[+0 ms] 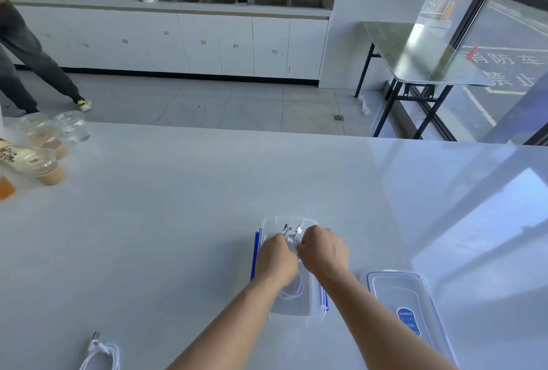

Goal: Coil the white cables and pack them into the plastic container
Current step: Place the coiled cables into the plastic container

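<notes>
**Now a white cable (292, 292) is tucked into the plastic container (292, 309)**

Far on the left, some cups (44, 144) stand at the edge of the table (178, 221), out of the way. Closer, at the bottom left, a spare cable (102, 353) lies on the table in soft loops. It is not in the box yet, so I think it waits its turn.

In the middle sits the plastic container, open, with blue clips on its sides. Both hands reach down into it. The left hand (277, 260) curls its fingers round the white cable. The right hand (324, 252) pinches the same cable just beside it. I think they hold tight so the loops do not spring open.

The white cable is thin and bendy. Its round loops lie in the near end of the box, and its little plugs poke up past the fingers.

On the right, the lid (397, 289) lies flat on the table, near the box, ready for closing.
</notes>
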Action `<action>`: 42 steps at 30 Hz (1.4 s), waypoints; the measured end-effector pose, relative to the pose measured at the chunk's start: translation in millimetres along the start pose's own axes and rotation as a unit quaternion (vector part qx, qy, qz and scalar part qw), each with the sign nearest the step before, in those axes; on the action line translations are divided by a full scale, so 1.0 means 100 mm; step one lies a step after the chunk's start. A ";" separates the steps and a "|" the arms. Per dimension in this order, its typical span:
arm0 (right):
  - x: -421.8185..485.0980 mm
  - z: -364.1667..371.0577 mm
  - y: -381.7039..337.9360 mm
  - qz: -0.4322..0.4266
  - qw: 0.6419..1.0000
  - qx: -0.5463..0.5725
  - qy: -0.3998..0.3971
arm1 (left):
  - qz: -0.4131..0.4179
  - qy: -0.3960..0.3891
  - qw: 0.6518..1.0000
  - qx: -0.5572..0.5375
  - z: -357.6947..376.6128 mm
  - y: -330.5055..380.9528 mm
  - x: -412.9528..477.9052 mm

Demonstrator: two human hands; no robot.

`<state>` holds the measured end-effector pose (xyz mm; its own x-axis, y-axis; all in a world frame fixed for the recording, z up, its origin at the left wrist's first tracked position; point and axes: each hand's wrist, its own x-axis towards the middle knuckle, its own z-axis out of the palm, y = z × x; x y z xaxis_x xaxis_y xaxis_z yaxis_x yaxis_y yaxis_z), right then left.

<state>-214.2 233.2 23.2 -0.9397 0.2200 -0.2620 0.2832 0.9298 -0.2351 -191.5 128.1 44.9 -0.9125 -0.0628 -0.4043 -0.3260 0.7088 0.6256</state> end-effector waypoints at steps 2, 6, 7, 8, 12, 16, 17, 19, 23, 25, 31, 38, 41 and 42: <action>0.01 0.02 -0.02 -0.004 1.000 -0.009 0.001 | -0.009 -0.003 1.000 -0.001 0.02 0.00 0.04; 0.04 0.04 -0.01 -0.008 1.000 0.002 -0.002 | 0.006 0.013 1.000 -0.017 0.05 0.02 0.06; 0.04 0.04 0.00 -0.014 1.000 0.007 -0.001 | 0.014 0.018 0.999 -0.023 0.05 0.01 0.05; 0.03 0.04 0.01 -0.020 1.000 0.012 0.003 | 0.021 0.021 0.999 -0.026 0.06 -0.01 0.05; -0.03 0.04 0.05 -0.029 0.999 0.033 0.019 | 0.039 0.013 0.999 -0.012 0.06 -0.13 0.05; -0.09 0.06 0.03 -0.043 0.998 0.033 0.028 | 0.075 0.021 0.997 0.020 0.03 -0.24 0.01; -0.10 0.05 0.02 -0.047 0.998 0.033 0.028 | 0.085 0.021 0.996 0.026 0.02 -0.25 0.00; -0.15 0.02 0.01 -0.055 0.997 0.039 0.028 | 0.102 0.028 0.994 0.030 -0.02 -0.25 -0.06; -0.29 -0.06 -0.01 -0.072 0.995 0.053 0.033 | 0.129 0.058 0.989 0.040 -0.17 -0.32 -0.20; -0.40 -0.10 -0.04 -0.082 0.994 0.070 0.035 | 0.123 0.073 0.989 0.040 -0.25 -0.44 -0.27; -0.87 -0.09 -0.37 -0.175 0.969 0.174 0.000 | 0.097 0.137 0.985 0.039 -0.52 -1.07 -0.70; -1.35 0.38 -1.03 -0.237 0.949 0.185 -0.094 | 0.003 0.222 0.974 0.049 -0.85 -2.00 -1.17; -1.50 0.64 -1.32 -0.241 0.942 0.175 -0.153 | -0.049 0.234 0.969 0.063 -1.01 -2.40 -1.32; -1.54 0.73 -1.41 -0.237 0.941 0.171 -0.172 | -0.066 0.234 0.968 0.068 -1.07 -2.52 -1.36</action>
<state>-95.3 46.4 28.6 -0.8748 -0.3594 -0.3250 -0.0524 0.7370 -0.6738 -11.3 -117.0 13.3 -0.8875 -0.4481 -0.1075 -0.4405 0.7565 0.4834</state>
